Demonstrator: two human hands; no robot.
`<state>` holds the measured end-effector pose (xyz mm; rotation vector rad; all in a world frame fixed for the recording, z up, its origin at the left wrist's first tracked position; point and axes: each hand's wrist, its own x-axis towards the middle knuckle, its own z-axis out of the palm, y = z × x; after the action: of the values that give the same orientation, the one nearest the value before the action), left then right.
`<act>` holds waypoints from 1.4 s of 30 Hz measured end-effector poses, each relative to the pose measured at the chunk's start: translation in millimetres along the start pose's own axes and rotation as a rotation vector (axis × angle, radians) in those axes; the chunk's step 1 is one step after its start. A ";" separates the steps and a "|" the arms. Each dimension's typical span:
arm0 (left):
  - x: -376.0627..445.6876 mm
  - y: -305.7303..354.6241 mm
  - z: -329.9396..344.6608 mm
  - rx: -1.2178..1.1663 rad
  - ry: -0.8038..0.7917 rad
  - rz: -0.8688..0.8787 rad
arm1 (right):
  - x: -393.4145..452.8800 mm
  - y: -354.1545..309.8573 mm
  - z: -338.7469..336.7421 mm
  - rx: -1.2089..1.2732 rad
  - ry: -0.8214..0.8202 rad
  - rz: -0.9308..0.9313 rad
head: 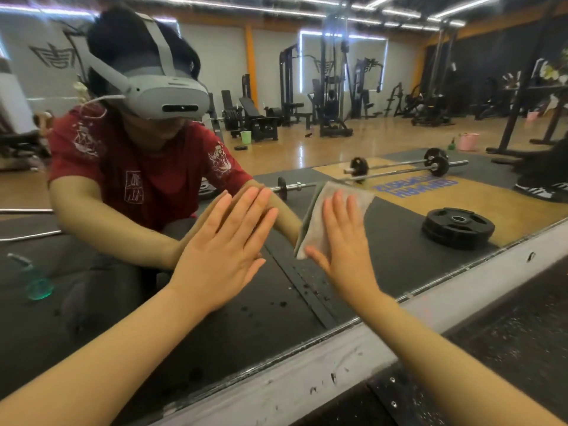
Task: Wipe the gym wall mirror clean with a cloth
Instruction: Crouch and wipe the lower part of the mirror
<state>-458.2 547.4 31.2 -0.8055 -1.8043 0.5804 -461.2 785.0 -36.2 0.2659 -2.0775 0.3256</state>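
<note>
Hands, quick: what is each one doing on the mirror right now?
Left hand: open, flat on the mirror, holding nothing.
Right hand: open, straight fingers pressing the cloth against the mirror.

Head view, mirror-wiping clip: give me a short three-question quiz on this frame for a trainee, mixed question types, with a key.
1. True or false: the right hand presses the cloth flat against the mirror with straight fingers.
2. Multiple choice: what is the left hand doing? A) gripping a spray bottle B) resting flat and open on the glass, holding nothing C) holding a second cloth
3. Fill in: reflected in the mirror, right of the cloth, a black ______ lies flat on the floor mat.

Key: 1 true; 2 B; 3 weight plate.
</note>
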 end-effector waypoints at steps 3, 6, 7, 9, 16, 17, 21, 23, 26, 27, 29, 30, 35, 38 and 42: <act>-2.9 -2.7 4.5 0.049 -0.015 0.023 | -49.4 -8.8 28.0 -0.145 -0.039 -0.156; -3.9 -2.9 6.2 0.066 -0.014 0.037 | -36.9 -7.5 21.9 -0.184 -0.002 -0.164; -4.4 -3.0 6.6 0.066 -0.010 0.036 | -19.5 -10.0 13.0 -0.148 0.027 -0.129; -4.4 -3.1 7.2 0.062 -0.005 0.034 | 20.3 -13.9 -6.5 -0.061 0.054 -0.061; -4.2 -2.6 5.7 0.056 -0.007 0.039 | 16.6 -11.3 -5.0 -0.075 0.060 -0.099; -4.1 -2.6 5.3 0.056 -0.009 0.037 | -2.5 -9.9 4.7 -0.106 0.049 -0.114; -4.4 -3.0 6.1 0.054 0.001 0.035 | -78.6 -10.4 32.9 -0.231 -0.080 -0.135; -4.3 -3.2 6.3 0.059 0.000 0.034 | -79.0 -10.8 31.3 -0.232 -0.083 -0.154; -4.5 -2.5 7.1 0.061 -0.003 0.031 | -34.2 -20.5 13.9 -0.161 -0.028 -0.142; -4.5 -2.6 7.1 0.057 -0.003 0.033 | -15.8 -25.9 7.1 -0.119 0.003 -0.122; -4.1 -3.0 7.0 0.046 -0.004 0.035 | 12.9 -35.8 -2.9 -0.033 0.025 -0.080; -4.0 -3.2 6.7 0.041 -0.006 0.036 | 20.7 -38.9 -5.6 -0.010 0.026 -0.069; -3.9 -2.7 5.6 0.039 -0.009 0.037 | -21.8 -33.8 18.2 -0.029 0.035 -0.098; -4.0 -2.6 5.7 0.052 -0.004 0.038 | -85.4 -39.3 44.3 -0.058 -0.046 -0.056; -4.3 -1.8 6.6 0.067 -0.006 0.043 | -110.6 -54.5 53.7 0.037 -0.075 0.086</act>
<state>-463.8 542.8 27.5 -0.7995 -1.7669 0.6690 -432.1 721.9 -151.4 0.2141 -2.1620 0.4117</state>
